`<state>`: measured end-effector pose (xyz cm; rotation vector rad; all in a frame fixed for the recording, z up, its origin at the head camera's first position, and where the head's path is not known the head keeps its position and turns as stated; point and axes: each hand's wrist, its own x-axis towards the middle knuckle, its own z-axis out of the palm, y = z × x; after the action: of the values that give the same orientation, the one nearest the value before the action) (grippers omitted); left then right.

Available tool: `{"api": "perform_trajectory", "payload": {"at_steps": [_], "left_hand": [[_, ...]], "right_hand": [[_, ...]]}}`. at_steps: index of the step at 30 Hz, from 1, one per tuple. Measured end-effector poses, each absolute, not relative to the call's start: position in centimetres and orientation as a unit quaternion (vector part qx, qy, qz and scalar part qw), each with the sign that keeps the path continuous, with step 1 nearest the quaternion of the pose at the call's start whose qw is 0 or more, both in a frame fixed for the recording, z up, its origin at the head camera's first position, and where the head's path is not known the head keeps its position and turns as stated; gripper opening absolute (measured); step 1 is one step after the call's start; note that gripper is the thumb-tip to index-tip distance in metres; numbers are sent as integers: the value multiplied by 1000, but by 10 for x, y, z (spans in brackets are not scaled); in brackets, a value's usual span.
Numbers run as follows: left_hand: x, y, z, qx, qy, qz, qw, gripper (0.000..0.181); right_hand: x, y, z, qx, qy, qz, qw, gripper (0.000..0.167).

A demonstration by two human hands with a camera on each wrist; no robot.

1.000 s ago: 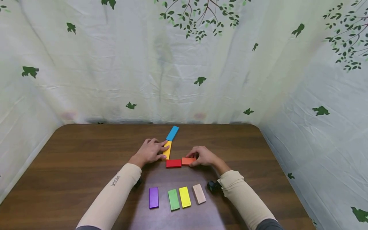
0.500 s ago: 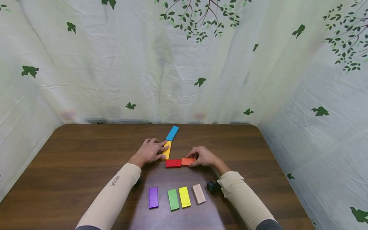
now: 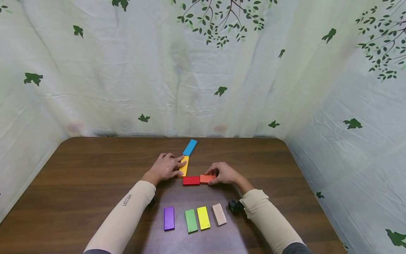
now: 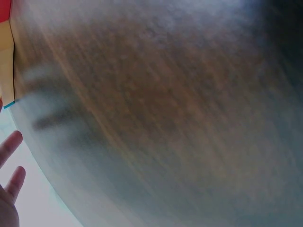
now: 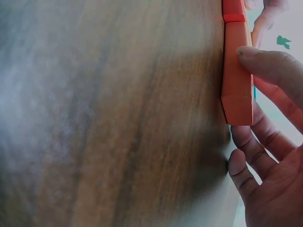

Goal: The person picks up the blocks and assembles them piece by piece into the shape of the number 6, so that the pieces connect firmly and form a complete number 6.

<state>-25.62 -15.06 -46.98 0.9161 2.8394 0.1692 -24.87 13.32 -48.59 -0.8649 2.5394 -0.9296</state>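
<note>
My right hand (image 3: 226, 173) pinches an orange block (image 3: 205, 179) between thumb and fingers; in the right wrist view the thumb lies on the orange block (image 5: 237, 80). The block's left end touches a red block (image 3: 191, 181) lying flat. With fingers spread, my left hand (image 3: 165, 167) rests on an orange-yellow block (image 3: 185, 164), which runs away from the red block's left end. Beyond it, end to end and tilted rightward, lies a blue block (image 3: 190, 147). The left wrist view shows some fingertips of the left hand (image 4: 9, 189) at its left edge.
On the near part of the brown table (image 3: 95, 165) lie a purple block (image 3: 169, 218), a green block (image 3: 191, 221), a yellow block (image 3: 203, 217) and a beige block (image 3: 219, 214). A leaf-patterned curtain (image 3: 152, 70) hangs behind the table.
</note>
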Motion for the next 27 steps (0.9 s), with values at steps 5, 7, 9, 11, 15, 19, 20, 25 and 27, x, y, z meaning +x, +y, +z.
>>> {"api": "perform_trajectory", "payload": {"at_steps": [5,7,9,11,15,19,20,25,27], "left_hand": [[-256,-148,-471,307,947,57,75,56],[-255,-147,-471,306,947,57,75,57],[-255,-147,-472,307,947,57,75,57],[-255,-147,-473,306,947,57,75,57],[-256,-147,-473,302,949,58,76,58],[-257,-147,-472,302,948,60,76,57],[-257,-148,-472,302,948,62,77,58],[-256,-149,-473,308,947,58,70,57],[-256,-149,-473,308,947,60,68,57]], "right_hand": [[-246,135,-486,-295,884,-330,154,31],[-245,137,-486,-292,883,-332,156,31],[-244,137,-486,-291,884,-332,157,31],[-244,139,-485,-291,884,-330,160,33],[-242,142,-482,-299,882,-326,166,36],[-237,147,-473,-319,876,-325,160,39],[-235,149,-470,-324,876,-321,157,40],[-223,157,-460,-339,875,-307,157,40],[-217,160,-457,-341,872,-306,169,40]]}}
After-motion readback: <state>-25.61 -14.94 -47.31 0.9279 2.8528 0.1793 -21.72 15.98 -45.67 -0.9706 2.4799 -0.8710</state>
